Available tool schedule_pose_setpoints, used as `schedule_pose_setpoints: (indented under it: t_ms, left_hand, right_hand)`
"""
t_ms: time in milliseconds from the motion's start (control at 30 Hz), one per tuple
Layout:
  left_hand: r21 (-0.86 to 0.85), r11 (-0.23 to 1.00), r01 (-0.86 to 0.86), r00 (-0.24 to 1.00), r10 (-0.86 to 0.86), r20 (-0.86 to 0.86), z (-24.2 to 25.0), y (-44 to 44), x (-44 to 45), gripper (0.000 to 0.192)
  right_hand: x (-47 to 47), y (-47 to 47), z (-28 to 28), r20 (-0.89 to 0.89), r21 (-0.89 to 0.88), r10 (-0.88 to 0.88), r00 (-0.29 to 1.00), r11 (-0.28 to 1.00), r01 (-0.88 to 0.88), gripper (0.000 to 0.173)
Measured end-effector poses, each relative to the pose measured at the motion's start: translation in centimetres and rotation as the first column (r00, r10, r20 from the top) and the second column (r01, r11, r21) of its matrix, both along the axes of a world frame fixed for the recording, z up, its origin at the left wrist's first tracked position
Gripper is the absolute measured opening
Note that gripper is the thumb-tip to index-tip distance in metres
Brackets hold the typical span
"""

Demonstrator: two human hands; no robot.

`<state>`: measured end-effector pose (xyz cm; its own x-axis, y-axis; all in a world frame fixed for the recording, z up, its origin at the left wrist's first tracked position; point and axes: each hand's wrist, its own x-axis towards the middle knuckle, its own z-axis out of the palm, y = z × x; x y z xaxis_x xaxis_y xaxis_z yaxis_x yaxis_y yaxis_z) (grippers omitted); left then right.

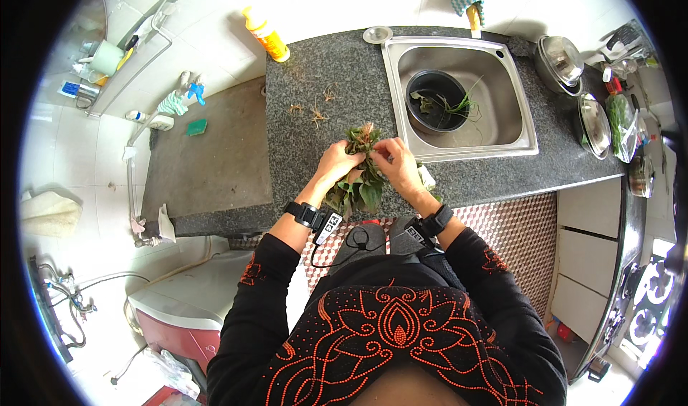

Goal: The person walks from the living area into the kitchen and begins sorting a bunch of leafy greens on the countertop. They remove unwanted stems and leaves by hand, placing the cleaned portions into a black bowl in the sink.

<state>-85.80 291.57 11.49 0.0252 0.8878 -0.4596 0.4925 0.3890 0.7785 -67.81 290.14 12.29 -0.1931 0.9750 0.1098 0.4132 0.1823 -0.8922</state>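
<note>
A bunch of leafy greens (371,195) hangs over the front part of the granite countertop (352,78), its pale root ends pointing to the back and its leaves towards me. My left hand (341,161) is closed around the stems. With thumb and fingertips together, my right hand (396,164) pinches at the bunch near its root end; what exactly lies between the fingertips is too small to tell. Several small tufts of root trimmings (319,117) are scattered on the counter beyond my left hand. Something whitish (427,176) is partly hidden by my right wrist.
A steel sink (497,78) holds a black pot (415,113) with green blades hanging over its rim. A yellow bottle (267,35) stands at the back. Metal bowls (561,59) and bagged greens (621,121) are at right. On the lower slab at left lies a green sponge (196,127).
</note>
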Motion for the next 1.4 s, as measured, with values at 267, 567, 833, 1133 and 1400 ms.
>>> schedule_pose_setpoints:
  t_ms: [267, 567, 833, 1133, 1400]
  left_hand:
    - [-0.104, 0.993, -0.051, 0.974, 0.072, 0.216, 2.9, -0.2, -0.1, 0.036]
    - [-0.085, 0.996, -0.037, 0.977, 0.054, 0.205, 4.8, -0.2, -0.1, 0.038]
    - [-0.056, 0.998, 0.021, 0.983, -0.01, 0.181, 5.2, -0.2, 0.5, 0.04]
    - [-0.028, 0.998, 0.057, 0.972, -0.049, 0.229, 5.7, -0.3, 0.8, 0.039]
    - [-0.121, 0.982, 0.148, 0.944, -0.103, 0.313, 6.5, -0.4, 0.2, 0.049]
  right_hand:
    - [0.4, 0.1, 1.2, -0.004, -0.077, -0.026, 1.0, 0.997, 0.025, 0.013]
    - [0.2, 0.0, 3.7, 0.172, 0.391, 0.048, 0.984, 0.914, -0.113, 0.016]
    - [-0.3, 0.4, 3.7, 0.125, 0.372, 0.014, 0.992, 0.926, -0.06, 0.012]
    - [0.5, 0.7, 3.2, -0.476, -0.294, -0.112, 0.872, 0.955, -0.038, 0.012]
    - [1.7, 0.8, 3.9, -0.59, -0.546, -0.215, 0.779, 0.817, -0.188, 0.012]
